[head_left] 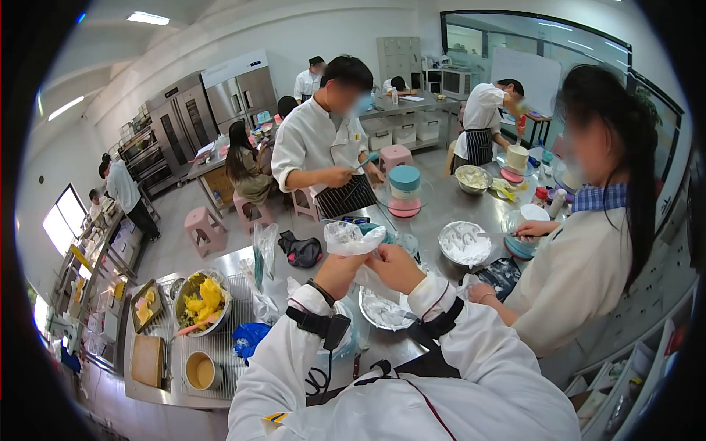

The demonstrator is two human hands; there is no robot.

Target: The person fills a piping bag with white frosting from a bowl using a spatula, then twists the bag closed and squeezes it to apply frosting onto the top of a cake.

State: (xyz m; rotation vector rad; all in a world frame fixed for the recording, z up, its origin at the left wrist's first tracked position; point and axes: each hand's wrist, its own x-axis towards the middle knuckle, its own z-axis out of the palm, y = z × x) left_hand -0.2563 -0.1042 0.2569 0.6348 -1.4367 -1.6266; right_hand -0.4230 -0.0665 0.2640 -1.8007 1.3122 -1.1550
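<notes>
- The piping bag (354,238) is bunched between both hands — its tip and filling cannot be seen.
- The left hand (340,273) and right hand (398,267) show mostly their backs; the fingers' grip is buried in the bag's folds.
- The bowl (381,312) on the surface (440,209) is half covered by the right sleeve (441,300).
- Goods on the far left shelves (84,294) are too small to name, perhaps packets.
</notes>
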